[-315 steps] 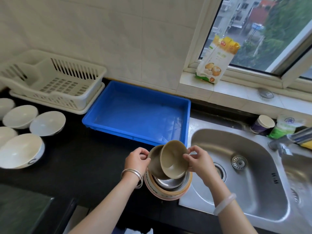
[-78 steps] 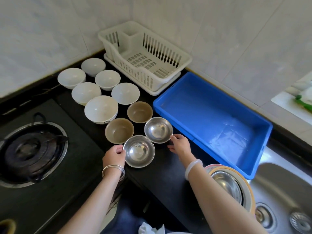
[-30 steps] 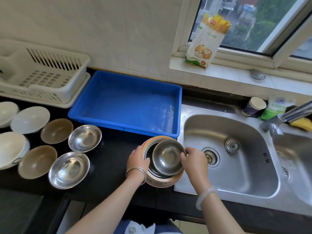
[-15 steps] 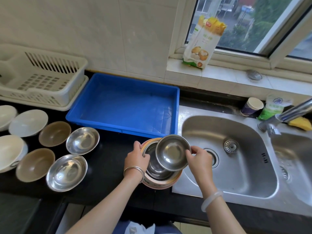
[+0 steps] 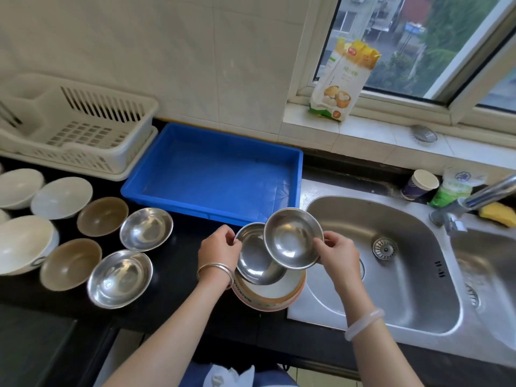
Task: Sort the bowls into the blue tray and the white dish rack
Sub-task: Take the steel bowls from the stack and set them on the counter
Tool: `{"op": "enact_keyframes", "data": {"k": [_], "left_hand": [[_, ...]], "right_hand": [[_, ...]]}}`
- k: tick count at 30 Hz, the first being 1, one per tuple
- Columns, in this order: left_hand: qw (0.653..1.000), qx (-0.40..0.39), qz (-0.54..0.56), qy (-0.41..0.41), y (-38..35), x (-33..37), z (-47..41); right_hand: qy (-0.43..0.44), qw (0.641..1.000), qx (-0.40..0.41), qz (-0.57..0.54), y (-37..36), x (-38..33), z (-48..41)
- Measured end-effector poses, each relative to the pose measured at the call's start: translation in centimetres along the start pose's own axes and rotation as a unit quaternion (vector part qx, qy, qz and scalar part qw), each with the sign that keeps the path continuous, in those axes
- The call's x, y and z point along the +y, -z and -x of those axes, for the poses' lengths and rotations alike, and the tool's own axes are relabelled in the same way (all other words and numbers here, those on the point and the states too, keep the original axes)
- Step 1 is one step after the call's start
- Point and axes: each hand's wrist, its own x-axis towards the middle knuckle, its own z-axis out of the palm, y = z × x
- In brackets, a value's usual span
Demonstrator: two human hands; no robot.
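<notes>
My right hand (image 5: pixel 336 254) pinches the rim of a steel bowl (image 5: pixel 293 238), tilted and lifted. My left hand (image 5: pixel 219 248) pinches the rim of a second steel bowl (image 5: pixel 255 261), lifted at a slant out of a large orange-rimmed bowl (image 5: pixel 275 296) at the counter's front edge. The blue tray (image 5: pixel 215 174) lies empty behind them. The white dish rack (image 5: pixel 81 129) stands empty at the far left. On the black counter to the left sit two steel bowls (image 5: pixel 146 229) (image 5: pixel 120 277), two brown bowls (image 5: pixel 102 216) (image 5: pixel 69 263) and several white bowls (image 5: pixel 61 196).
A steel double sink (image 5: pixel 391 261) with a tap (image 5: pixel 485 195) fills the right side. A paper cup (image 5: pixel 420 184), a green packet (image 5: pixel 455 188) and a yellow sponge (image 5: pixel 498 216) sit behind it. A food packet (image 5: pixel 343 79) leans on the window sill.
Both hands have lifted: the right hand's steel bowl rose up and right, and the left hand has pulled a second steel bowl up out of the orange-rimmed bowl.
</notes>
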Motion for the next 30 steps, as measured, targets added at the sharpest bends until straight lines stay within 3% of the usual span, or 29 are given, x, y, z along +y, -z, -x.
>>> {"op": "enact_keyframes", "data": {"k": [9,19,30], "left_hand": [[0.991,0.040,0.095,0.082,5.7,-4.8,0.7],[0.966,0.073,0.147,0.199,7.1,-12.2,4.1],[0.944,0.089,0.161,0.273,5.6,-15.4,4.7]], "right_hand": [[0.002,0.994,-0.098,-0.048,-4.6,-4.8,-0.7],[0.029,0.967,-0.212,0.136,-16.1,-6.4,-1.6],[0.022,0.936,-0.223,0.271,-21.2,-6.0,-1.9]]}}
